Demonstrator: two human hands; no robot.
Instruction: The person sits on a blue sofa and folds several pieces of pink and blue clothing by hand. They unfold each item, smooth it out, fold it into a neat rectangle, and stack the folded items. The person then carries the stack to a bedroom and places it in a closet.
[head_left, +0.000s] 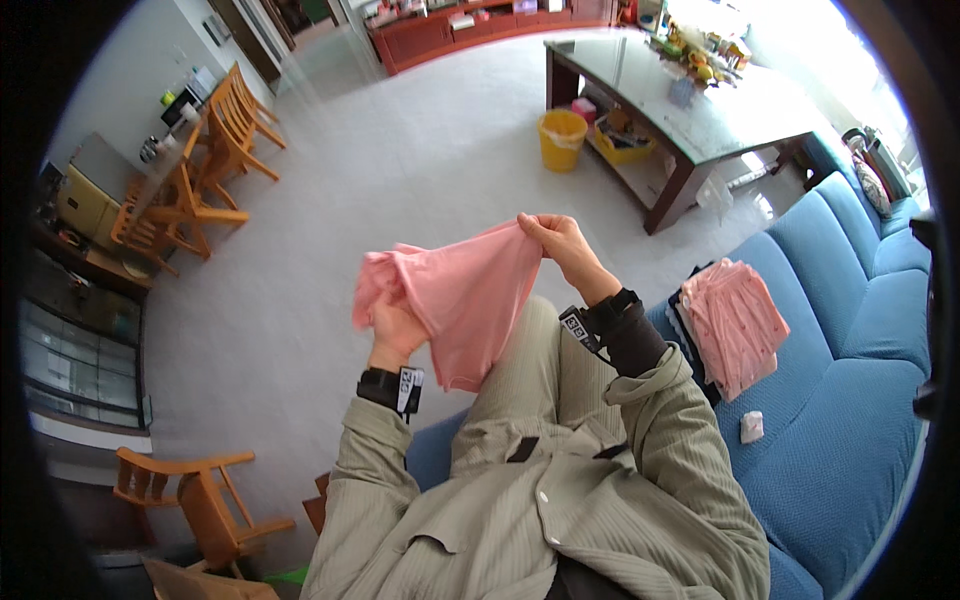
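Note:
A pink piece of cloth, seemingly a garment (469, 300), hangs between my two hands above my knees. My left hand (397, 326) grips its bunched left end, with part of the fabric draped over the fingers. At the upper right corner, my right hand (555, 236) pinches the edge between thumb and fingers, so the cloth is stretched between them. To the right, on the blue sofa, lies a stack of folded clothes with a pink garment (731, 322) on top; darker and pale layers show beneath it.
The blue sofa (817, 435) holds a small white packet (751, 427). Ahead on the right stand a glass-topped table (675, 112) and a yellow bin (562, 140). Wooden chairs (195, 202) are at the left, another chair (210, 510) at lower left.

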